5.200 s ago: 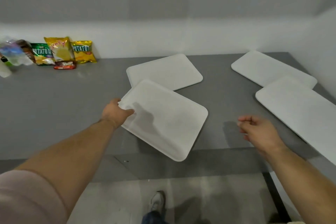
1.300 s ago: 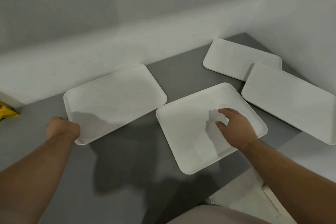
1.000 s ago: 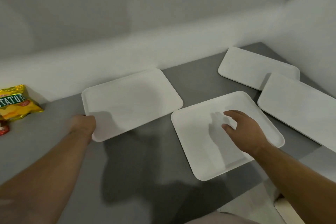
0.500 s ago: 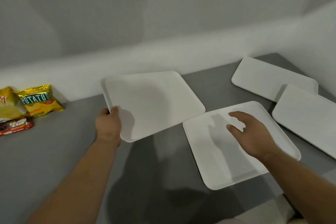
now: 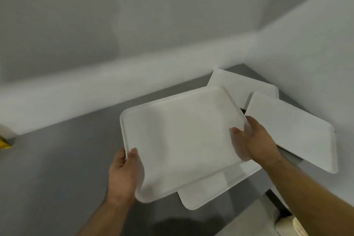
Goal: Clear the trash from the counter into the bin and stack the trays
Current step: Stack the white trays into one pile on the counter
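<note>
Grey counter (image 5: 63,174) runs along a pale wall into a corner on our right; its surface is matte and bare at the left except for a sliver of yellow packet (image 5: 3,142) cut off by the frame edge.

We hold the upper tray (image 5: 180,140) with both hands. Our left hand (image 5: 124,172) grips its near-left corner: the thumb lies on the top face and the fingers are curled under the rim, hidden from view. Our right hand (image 5: 256,142) grips the right edge: the thumb presses on the top face and the remaining fingers wrap around the rim.

This tray sits above a second tray (image 5: 216,188), which lies flat on the counter and shows only at its near and right margins. The two are skewed, not aligned. We cannot tell whether the upper tray touches the lower one.

Two further trays lie toward the corner. The far tray (image 5: 241,86) is flat on the counter near the wall. The right tray (image 5: 298,130) overlaps the far tray's near edge and extends toward the counter's front edge.

A shoe (image 5: 293,228) shows on the floor at lower right.
</note>
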Demonstrator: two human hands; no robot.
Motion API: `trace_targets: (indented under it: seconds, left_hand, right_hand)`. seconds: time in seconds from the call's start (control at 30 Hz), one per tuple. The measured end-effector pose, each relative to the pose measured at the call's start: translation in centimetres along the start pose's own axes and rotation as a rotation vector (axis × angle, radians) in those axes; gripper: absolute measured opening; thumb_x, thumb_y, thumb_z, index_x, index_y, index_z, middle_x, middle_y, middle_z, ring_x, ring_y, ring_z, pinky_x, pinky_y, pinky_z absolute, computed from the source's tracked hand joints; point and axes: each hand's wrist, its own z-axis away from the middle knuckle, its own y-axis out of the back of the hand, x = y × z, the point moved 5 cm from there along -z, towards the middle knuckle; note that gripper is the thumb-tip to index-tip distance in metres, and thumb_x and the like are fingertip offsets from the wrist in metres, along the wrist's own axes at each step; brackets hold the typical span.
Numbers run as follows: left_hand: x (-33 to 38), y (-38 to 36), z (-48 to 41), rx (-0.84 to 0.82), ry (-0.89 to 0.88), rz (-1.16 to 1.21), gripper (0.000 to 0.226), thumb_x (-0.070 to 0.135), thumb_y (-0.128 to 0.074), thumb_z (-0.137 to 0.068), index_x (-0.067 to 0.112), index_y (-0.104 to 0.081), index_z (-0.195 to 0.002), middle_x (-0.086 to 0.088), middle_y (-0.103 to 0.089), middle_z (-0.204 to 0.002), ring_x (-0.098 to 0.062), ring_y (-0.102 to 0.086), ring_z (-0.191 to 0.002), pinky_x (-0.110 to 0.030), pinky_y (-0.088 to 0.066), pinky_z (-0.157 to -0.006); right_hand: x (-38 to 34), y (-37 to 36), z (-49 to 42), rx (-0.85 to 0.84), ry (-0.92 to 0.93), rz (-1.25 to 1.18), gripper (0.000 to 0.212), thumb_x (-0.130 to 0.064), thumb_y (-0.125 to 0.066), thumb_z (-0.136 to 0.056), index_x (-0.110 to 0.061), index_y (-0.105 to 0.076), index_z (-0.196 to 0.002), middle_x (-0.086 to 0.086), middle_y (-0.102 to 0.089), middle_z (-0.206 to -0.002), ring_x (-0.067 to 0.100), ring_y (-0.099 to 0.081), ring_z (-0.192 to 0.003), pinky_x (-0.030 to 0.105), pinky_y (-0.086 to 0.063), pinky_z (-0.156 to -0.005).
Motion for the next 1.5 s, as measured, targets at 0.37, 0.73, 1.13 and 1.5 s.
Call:
trace_targets:
  seconds: [0.37,0.73,1.13,1.5]
  left_hand:
    - [-6.7,-7.5,2.9,-0.028,-0.031,-0.442,0.021,0.031,-0.055,-0.099,0.019,-0.066,-0.086,0.003,-0.069,-0.075,-0.019,-0.065,-0.072,-0.035,-0.050,-0.062]
    - [-8.8,-9.5,2.7,-0.069,-0.069,-0.908,0.043,0.059,-0.040,-0.098,0.029,-0.057,-0.124,0.001,-0.072,-0.108,-0.026,-0.068,-0.097,-0.041,-0.056,-0.081]
    - [-8.5,-9.9,3.4,0.005,-0.086,-1.151,0.033,0.048,-0.037,-0.099,0.026,-0.060,-0.107,-0.002,-0.072,-0.098,-0.030,-0.068,-0.090,-0.043,-0.057,-0.081]
    - [-8.5,-10.9,3.6,0.007,-0.053,-1.268,0.037,0.044,-0.023,-0.104,0.016,-0.046,-0.107,-0.011,-0.069,-0.106,-0.034,-0.068,-0.094,-0.045,-0.056,-0.079]
  right_hand:
    - [13.1,1.1,-0.6,-0.076,-0.240,0.241,0.065,-0.031,-0.069,-0.084,-0.016,-0.046,-0.142,0.018,-0.058,-0.129,0.037,-0.058,-0.114,0.044,-0.050,-0.097]
    - [15.4,0.8,-3.8,-0.174,-0.035,0.353,0.065,-0.023,-0.070,-0.076,-0.001,-0.048,-0.133,0.020,-0.061,-0.123,0.040,-0.057,-0.111,0.043,-0.048,-0.094]
    - [16.8,1.0,-3.8,-0.162,0.154,0.296,0.060,-0.032,-0.074,-0.082,-0.012,-0.051,-0.134,0.005,-0.053,-0.137,0.031,-0.051,-0.122,0.045,-0.047,-0.104]
    - [16.3,1.1,-5.0,-0.115,0.155,0.270,0.038,-0.004,-0.065,-0.080,-0.005,-0.065,-0.118,0.012,-0.066,-0.113,0.038,-0.062,-0.104,0.042,-0.048,-0.093]
